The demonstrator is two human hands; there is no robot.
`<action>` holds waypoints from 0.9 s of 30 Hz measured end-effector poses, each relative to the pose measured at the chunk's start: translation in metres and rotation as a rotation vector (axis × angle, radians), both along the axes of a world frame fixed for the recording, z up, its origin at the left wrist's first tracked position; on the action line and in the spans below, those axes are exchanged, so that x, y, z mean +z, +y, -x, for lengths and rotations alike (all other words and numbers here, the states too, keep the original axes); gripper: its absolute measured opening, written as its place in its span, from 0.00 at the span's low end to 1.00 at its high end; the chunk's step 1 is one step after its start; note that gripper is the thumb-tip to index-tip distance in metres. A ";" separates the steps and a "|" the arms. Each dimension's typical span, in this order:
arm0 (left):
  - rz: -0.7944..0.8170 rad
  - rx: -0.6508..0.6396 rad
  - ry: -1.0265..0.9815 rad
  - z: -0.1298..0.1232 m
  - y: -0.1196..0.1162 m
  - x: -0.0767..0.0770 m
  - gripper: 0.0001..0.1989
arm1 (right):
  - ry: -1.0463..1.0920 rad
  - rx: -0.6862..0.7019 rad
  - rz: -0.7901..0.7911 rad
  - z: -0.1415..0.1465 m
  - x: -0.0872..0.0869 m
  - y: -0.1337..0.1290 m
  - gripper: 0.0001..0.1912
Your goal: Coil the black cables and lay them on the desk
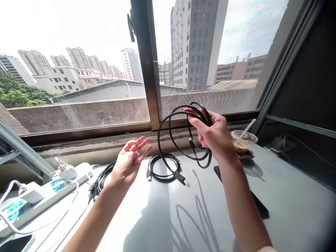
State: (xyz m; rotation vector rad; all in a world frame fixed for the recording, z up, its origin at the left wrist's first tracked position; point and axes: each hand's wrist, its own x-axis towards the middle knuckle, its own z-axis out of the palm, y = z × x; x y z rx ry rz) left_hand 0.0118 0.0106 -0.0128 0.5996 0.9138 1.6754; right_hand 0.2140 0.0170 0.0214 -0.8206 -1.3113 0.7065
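Your right hand (214, 134) is raised above the table (283, 203), fingers curled shut around a black cable (168, 140) gathered into several loose loops. The loops pass through your grip near the top and hang in front of the window (78, 70). One strand runs down to the left, and its plug (181, 179) lies at the table surface just beside a second cable.

That second cable, a coil (163, 167), lies flat on the table between your two hands, wound tight, with one connector showing at its left edge.

Your left hand (128, 161) is open, palm turned up and fingers spread, holding nothing. It hovers above the table, apart from the looped cable and just left of the coil. A further bundle (101, 180) of black cable lies under and behind that wrist.

To the far left a white power strip (39, 197) with blue sockets rests on the table, white leads plugged into it. A dark phone (258, 206) lies on the table under your right forearm, partly hidden by it. Behind your right hand stands a plastic cup (243, 141) with a clear lid and a straw, near the window sill. Sunlight throws the cable's shadow across the table in front of you.
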 end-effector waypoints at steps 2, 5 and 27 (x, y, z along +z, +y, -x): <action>-0.001 0.021 -0.001 0.000 -0.002 0.002 0.18 | -0.004 -0.011 -0.004 0.000 0.000 0.000 0.14; -0.025 0.015 0.002 0.000 -0.006 0.002 0.16 | -0.024 -0.020 -0.014 0.004 -0.002 0.002 0.14; -0.132 -0.271 0.072 -0.007 -0.038 0.006 0.16 | -0.100 -0.012 -0.025 0.010 -0.002 -0.003 0.14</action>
